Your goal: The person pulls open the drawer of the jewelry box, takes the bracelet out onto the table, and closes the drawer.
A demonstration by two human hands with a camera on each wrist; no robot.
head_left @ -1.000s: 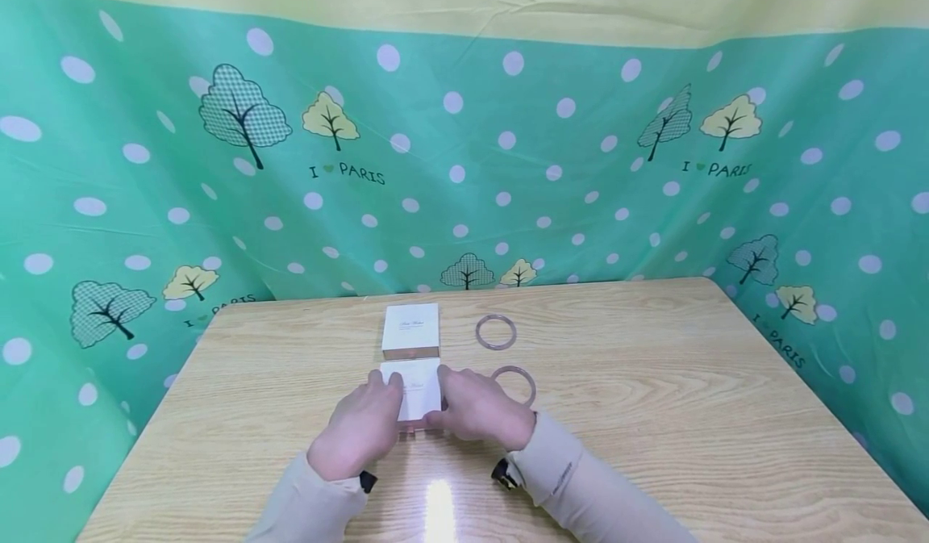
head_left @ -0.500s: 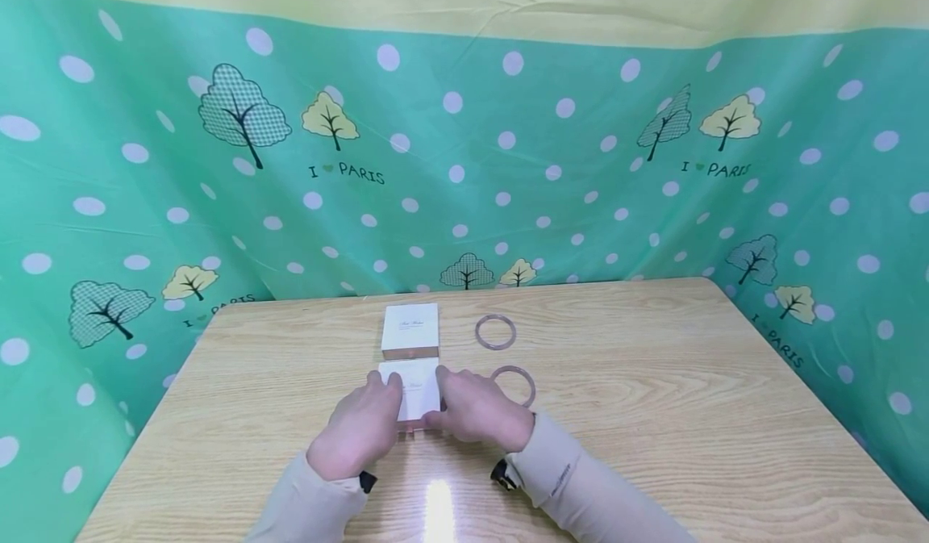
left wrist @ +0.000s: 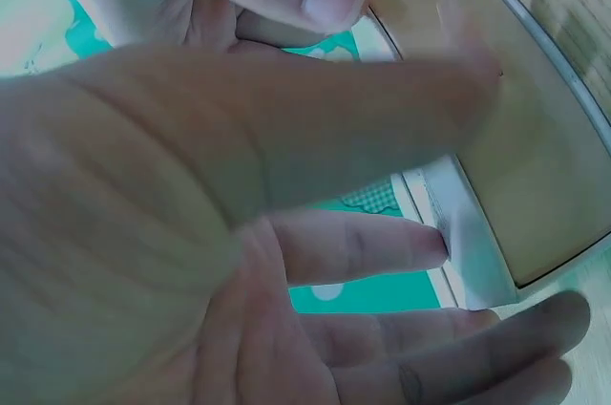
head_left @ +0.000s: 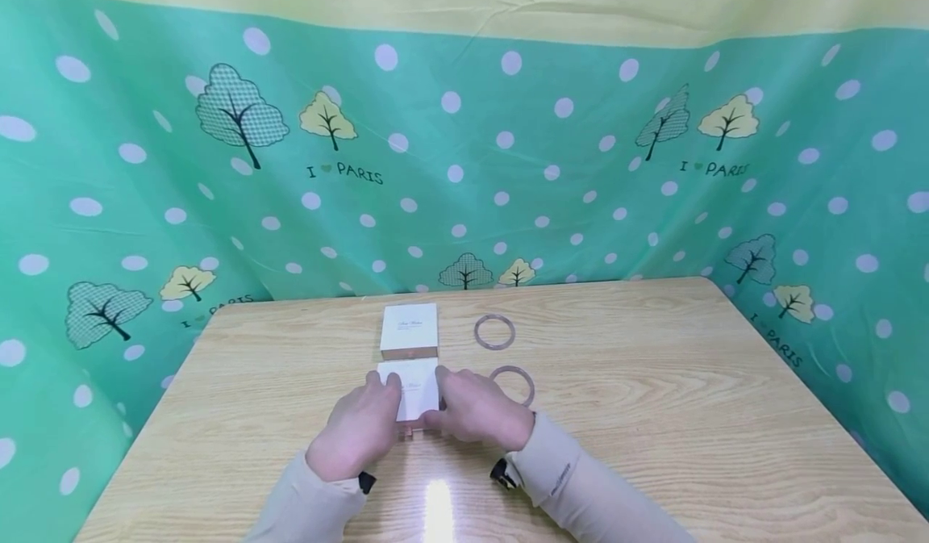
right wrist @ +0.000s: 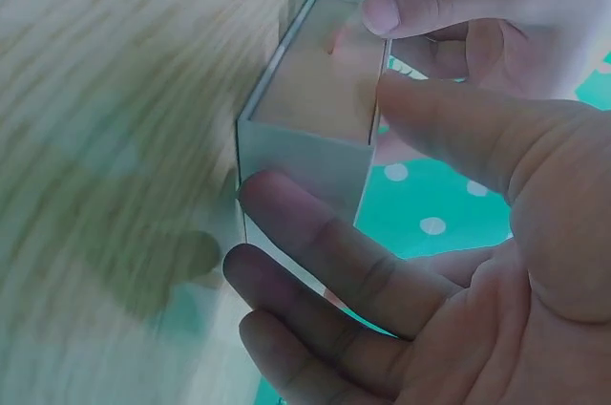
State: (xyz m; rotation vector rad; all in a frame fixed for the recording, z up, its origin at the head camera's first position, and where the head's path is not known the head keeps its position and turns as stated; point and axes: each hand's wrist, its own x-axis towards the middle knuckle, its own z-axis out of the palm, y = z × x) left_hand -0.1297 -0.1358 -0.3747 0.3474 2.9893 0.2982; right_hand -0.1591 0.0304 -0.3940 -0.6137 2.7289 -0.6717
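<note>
A small white drawer-type gift box (head_left: 418, 398) with fine lettering on its lid lies between both hands. My left hand (head_left: 359, 428) holds its left side; in the left wrist view the thumb reaches across the tan drawer front (left wrist: 535, 176), while fingers lie along the side wall. From the right, my right hand (head_left: 481, 410) grips the box, thumb at the upper edge of the front and fingers against the side wall (right wrist: 305, 171). A small ribbon tab (right wrist: 333, 42) sticks out of the drawer front, which appears closed.
Directly behind stands a second, matching white box (head_left: 410, 327). To the right lie two pale purple bangles, the far bangle (head_left: 476, 333) and the near bangle (head_left: 532, 384), close to my right hand. A green patterned curtain (head_left: 464, 196) hangs behind the wooden table (head_left: 653, 414).
</note>
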